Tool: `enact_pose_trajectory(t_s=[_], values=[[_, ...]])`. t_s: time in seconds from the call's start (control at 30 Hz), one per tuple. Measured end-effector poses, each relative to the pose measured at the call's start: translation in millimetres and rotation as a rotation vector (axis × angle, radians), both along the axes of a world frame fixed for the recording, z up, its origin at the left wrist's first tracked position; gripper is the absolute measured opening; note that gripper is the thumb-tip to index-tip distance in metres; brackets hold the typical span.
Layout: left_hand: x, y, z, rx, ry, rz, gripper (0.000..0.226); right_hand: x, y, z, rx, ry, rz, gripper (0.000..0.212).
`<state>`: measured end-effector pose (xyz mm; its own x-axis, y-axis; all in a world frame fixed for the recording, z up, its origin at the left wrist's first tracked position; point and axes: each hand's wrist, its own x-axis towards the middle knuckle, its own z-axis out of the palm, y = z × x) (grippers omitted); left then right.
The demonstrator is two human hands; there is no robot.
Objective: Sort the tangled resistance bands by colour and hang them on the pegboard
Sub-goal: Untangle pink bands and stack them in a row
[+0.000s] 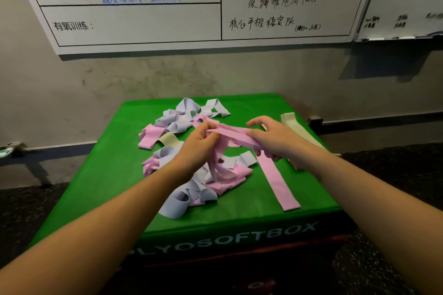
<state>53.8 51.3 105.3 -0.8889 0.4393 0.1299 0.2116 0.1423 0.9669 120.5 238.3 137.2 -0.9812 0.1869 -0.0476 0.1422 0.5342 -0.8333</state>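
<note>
Forearms up close, we've got both hands pinching one flat pink elastic band: left hand fingers at its left end, right hand fingers closed mid-band. Band runs left-right above the tangled pink, lilac and cream pile on the green padded box top, tail trailing toward us.

A green box carries a tangled pile of pink and lilac bands mid-top, a flat pink band near right, and cream bands far right.

a gym: plyo soft box, whiteboard listing training routines.
</note>
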Motion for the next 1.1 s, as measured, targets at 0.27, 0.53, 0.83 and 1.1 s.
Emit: enact_pose_trajectory(t_s=[0.27, 0.53, 0.83, 1.1], values=[[4.3, -22.9, -0.1, -0.024, -0.039, -0.034, 0.013, 27.8, -6.1, -6.1, 0.121, 0.047, 0.237, 0.015], [13.1, -41.9, 8.2, -0.141, 0.09, -0.174, 0.017, 41.6, -9.7, -30.6, -0.146, 0.182, 0.021, 0.017], [20.3, -49.1, 5.6, -0.045, -0.205, -0.27, 0.03, 47.5, -26.5, -45.9, -0.56, 0.161, -0.114, 0.011], [20.8, -53.8, -3.8, 0.002, -0.34, -0.231, 0.014, 54.4, -22.4, -56.6, -0.79, 0.011, -0.096, 0.019]])
